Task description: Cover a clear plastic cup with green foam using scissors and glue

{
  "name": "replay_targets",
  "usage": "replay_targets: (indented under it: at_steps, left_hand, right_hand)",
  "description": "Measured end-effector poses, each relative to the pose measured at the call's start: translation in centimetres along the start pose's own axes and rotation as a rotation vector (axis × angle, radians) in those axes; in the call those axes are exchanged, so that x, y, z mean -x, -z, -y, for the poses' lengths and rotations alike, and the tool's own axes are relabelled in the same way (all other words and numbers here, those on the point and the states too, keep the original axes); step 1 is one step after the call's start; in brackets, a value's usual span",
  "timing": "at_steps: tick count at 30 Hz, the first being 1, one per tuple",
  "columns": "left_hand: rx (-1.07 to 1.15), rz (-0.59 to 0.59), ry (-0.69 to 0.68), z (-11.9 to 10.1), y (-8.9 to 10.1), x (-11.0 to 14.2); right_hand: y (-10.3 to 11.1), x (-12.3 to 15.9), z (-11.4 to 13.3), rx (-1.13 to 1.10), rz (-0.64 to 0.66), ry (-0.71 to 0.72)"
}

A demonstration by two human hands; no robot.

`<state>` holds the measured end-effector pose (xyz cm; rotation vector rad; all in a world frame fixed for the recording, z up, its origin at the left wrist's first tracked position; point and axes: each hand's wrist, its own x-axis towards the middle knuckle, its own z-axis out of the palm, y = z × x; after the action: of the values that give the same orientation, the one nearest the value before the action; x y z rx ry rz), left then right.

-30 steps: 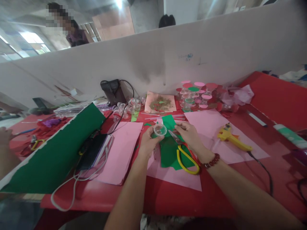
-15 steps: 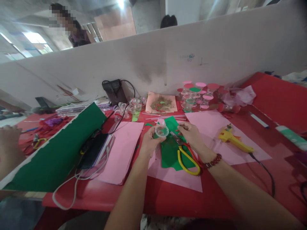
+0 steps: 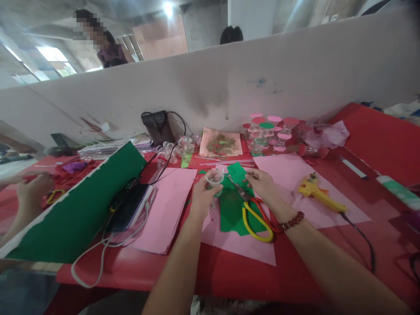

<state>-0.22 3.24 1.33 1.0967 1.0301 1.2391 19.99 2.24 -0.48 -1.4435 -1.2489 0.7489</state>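
My left hand [image 3: 204,191] is closed around a small clear plastic cup [image 3: 215,177], its round rim tilted toward me. My right hand [image 3: 260,181] is pinched at the right edge of the green paper [image 3: 229,214]; whether it grips the paper or something tiny does not show. Between my hands, scissors [image 3: 257,223] with one yellow and one red handle lie on the green paper, blades pointing away and slightly apart. Beneath lies a pink sheet [image 3: 236,249].
Right of my hands, a yellow glue gun [image 3: 320,197] rests on pink paper [image 3: 285,168]. Disc-topped clear cups [image 3: 265,131] stand by the wall. At left are stacked pink sheets [image 3: 164,210], a phone [image 3: 127,210] with a white cable, a green board [image 3: 82,210] and another person's hand [image 3: 34,188].
The cup in my left hand has shifted slightly left and tipped. My right hand has barely moved. The other person's hand at the left has come further into view.
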Motion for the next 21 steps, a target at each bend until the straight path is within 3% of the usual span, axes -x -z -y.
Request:
replay_targets:
  at_steps: [7, 10, 15, 21]
  left_hand:
    - [-0.140, -0.010, -0.095, 0.8, 0.2, -0.3]
    - [-0.181, 0.017, -0.107, 1.1, 0.3, -0.4]
    - [-0.202, 0.031, -0.150, 1.0, 0.0, -0.1]
    - [-0.302, 0.033, -0.243, 1.4, -0.3, 0.1]
  right_hand:
    - [0.1, -0.3, -0.4, 0.051, -0.026, 0.003]
    - [0.3, -0.2, -0.4, 0.193, -0.019, 0.041]
    - [0.3, 0.1, 0.5, 0.462, -0.144, 0.147]
    - [-1.1, 1.4, 2.2, 0.260, 0.062, 0.256]
